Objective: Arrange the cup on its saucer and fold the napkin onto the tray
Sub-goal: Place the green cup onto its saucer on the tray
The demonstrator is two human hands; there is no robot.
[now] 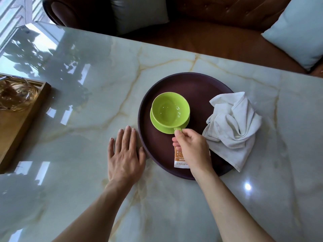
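Head view: looking down at a pale marble table (pixel 87 105), both bare forearms reaching in from below.
Cup: a lime-green cup (pixel 170 110), empty, upright on its matching saucer (pixel 163 128), handle pointing toward the person.
Right hand: the right hand (pixel 192 149) pinches the cup's handle between thumb and fingertips.
Saucer: rests on the left half of a round dark-brown tray (pixel 201 88).
Packet: an orange-and-white sachet (pixel 179 158) lies on the tray, partly hidden beneath the right hand.
Napkin: a white cloth napkin (pixel 234 126), crumpled and unfolded, draped over the tray's right rim, partly on the table.
Left hand: the left hand (pixel 125 154) lies flat and relaxed on the table, fingers spread, thumb touching the tray's left edge, gripping nothing.
Surroundings: a wooden box (pixel 22 123) with amber glassware at the left edge; a brown leather sofa (pixel 218 32) with pale cushions beyond the table.
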